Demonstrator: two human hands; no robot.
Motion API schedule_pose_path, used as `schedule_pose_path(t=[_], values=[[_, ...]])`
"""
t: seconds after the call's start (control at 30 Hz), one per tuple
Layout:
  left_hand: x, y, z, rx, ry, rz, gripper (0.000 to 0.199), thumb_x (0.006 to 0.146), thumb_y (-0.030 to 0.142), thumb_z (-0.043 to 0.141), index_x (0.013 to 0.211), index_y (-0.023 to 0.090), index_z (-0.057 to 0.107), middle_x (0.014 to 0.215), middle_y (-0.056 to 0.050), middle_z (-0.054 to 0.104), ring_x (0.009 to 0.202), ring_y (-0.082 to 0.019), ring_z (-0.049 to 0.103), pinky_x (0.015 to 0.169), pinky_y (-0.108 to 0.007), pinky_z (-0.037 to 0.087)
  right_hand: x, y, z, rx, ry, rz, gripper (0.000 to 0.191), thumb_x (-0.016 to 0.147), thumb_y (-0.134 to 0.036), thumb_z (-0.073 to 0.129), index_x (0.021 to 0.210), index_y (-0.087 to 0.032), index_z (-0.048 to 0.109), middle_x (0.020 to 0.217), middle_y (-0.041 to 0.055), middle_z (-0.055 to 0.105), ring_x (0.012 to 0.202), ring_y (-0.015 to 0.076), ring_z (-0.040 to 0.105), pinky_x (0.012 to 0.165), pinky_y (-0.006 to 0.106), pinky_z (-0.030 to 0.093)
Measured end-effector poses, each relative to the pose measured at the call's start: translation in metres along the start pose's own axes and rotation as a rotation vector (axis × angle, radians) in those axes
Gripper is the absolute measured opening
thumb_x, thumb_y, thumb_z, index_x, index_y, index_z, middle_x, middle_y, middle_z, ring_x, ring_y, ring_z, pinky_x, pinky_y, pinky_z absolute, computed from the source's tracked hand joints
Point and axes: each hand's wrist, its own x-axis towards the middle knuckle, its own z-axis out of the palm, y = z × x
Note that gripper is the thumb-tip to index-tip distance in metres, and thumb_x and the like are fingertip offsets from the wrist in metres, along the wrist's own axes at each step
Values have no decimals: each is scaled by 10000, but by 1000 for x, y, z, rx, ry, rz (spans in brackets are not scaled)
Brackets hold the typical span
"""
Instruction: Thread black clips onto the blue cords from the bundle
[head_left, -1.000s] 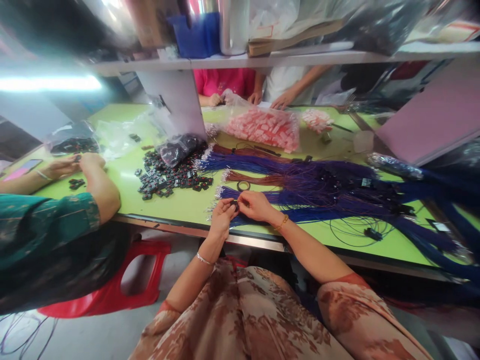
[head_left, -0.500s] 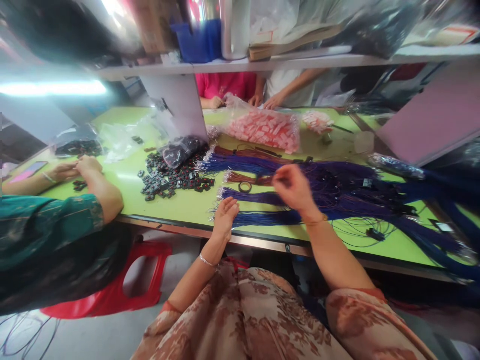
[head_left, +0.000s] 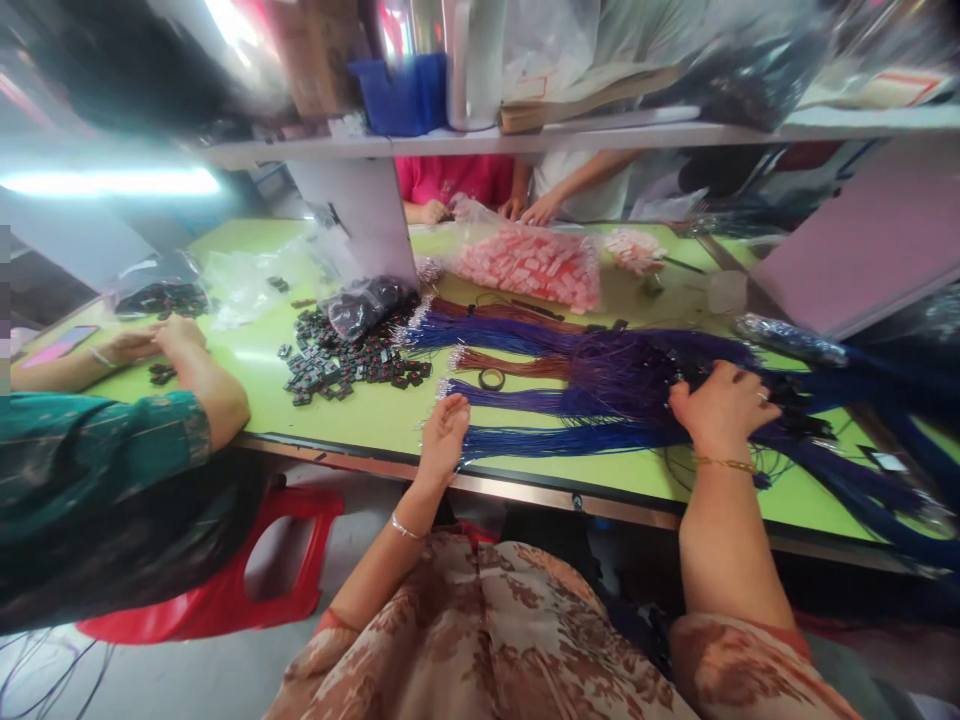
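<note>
My left hand (head_left: 446,438) is at the near-left end of the wires, its fingers curled together beside the silvery tips. Whatever those fingers may hold is too small or hidden to make out. Farther right, my right hand (head_left: 721,408) reaches over black connectors (head_left: 664,365) lying on the wires, thumb and fingers apart. Blue wires (head_left: 540,440) stretch across the table between both hands, with a purple bundle (head_left: 517,398) and a brown bundle (head_left: 517,362) behind them. A small roll of dark tape (head_left: 492,379) rests between those bundles.
Loose black connector housings (head_left: 330,365) are heaped on the green table (head_left: 375,425) to the left. A bag of pink parts (head_left: 525,262) lies behind the wires. A shelf (head_left: 600,140) spans overhead. A co-worker's hands (head_left: 161,340) are at far left; other people work opposite.
My right hand has moved right, from above the middle of the wires to the black connectors, and its fingers have spread. My left hand has stayed nearly in place.
</note>
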Motion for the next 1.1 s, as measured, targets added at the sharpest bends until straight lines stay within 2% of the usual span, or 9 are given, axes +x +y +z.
schedule_pose_path(t=[0.07, 0.13, 0.3, 0.37, 0.47, 0.57, 0.77, 0.9, 1.1], values=[[12, 13, -19, 240, 46, 135, 294, 789, 267, 626, 1072, 187, 617, 1122, -115, 633, 1074, -231, 583, 1009, -410, 397, -11, -18, -22, 77, 196, -88, 455, 740, -255, 587, 1178, -134, 561, 1191, 275, 532, 1138, 422, 465, 842, 565, 338], [30, 24, -41, 549, 137, 260, 282, 798, 233, 588, 1074, 189, 629, 1130, -123, 617, 1082, -262, 556, 1011, -434, 376, -25, -40, -39, 216, 243, -273, 344, 800, -251, 528, 1122, -150, 594, 1129, 206, 584, 1101, 361, 502, 876, 522, 360], [69, 28, -78, 1161, 135, 390, 283, 799, 188, 526, 1055, 154, 641, 1216, -186, 538, 1125, -334, 479, 991, -472, 337, -76, -104, -32, 585, -425, -940, 211, 885, -268, 475, 952, -190, 660, 932, 76, 663, 881, 192, 590, 810, 306, 432], [72, 27, -81, 1312, 80, 376, 221, 828, 216, 492, 962, 160, 658, 1157, -175, 558, 1046, -313, 510, 940, -448, 364, -95, -127, -18, 542, -629, -1054, 209, 888, -268, 489, 940, -185, 672, 920, 71, 664, 864, 176, 586, 778, 272, 414], [65, 28, -81, 1437, 60, 342, 235, 869, 223, 424, 811, 180, 647, 1017, -134, 596, 942, -267, 532, 859, -398, 395, -113, -151, -1, 377, -765, -1072, 174, 867, -249, 524, 920, -177, 673, 922, 73, 652, 855, 173, 572, 719, 254, 373], [56, 31, -83, 1432, 66, 326, 206, 855, 184, 434, 807, 195, 634, 994, -107, 603, 905, -242, 537, 823, -369, 406, -119, -160, 7, 271, -806, -1063, 133, 862, -221, 520, 879, -181, 646, 929, 66, 636, 839, 166, 553, 685, 250, 337], [56, 32, -96, 1325, 44, 283, 404, 779, 135, 517, 1180, 157, 567, 1079, -137, 569, 996, -264, 551, 900, -386, 417, -120, -159, 8, 253, -701, -1179, 175, 897, -173, 420, 882, -161, 593, 919, 92, 619, 820, 174, 524, 692, 265, 312], [56, 32, -102, 1296, 66, 207, 405, 749, 153, 560, 1153, 141, 591, 1017, -134, 558, 933, -265, 568, 877, -407, 439, -120, -160, 8, 330, -671, -1158, 154, 890, -181, 422, 885, -151, 574, 861, 87, 627, 769, 168, 522, 680, 266, 309], [47, 29, -102, 764, 206, 166, 400, 652, 161, 659, 1049, 178, 615, 943, -53, 582, 786, -160, 580, 804, -339, 475, -124, -182, 1, 697, -774, -1023, 75, 836, -179, 484, 819, -166, 556, 726, 5, 600, 627, 110, 477, 609, 225, 303]])
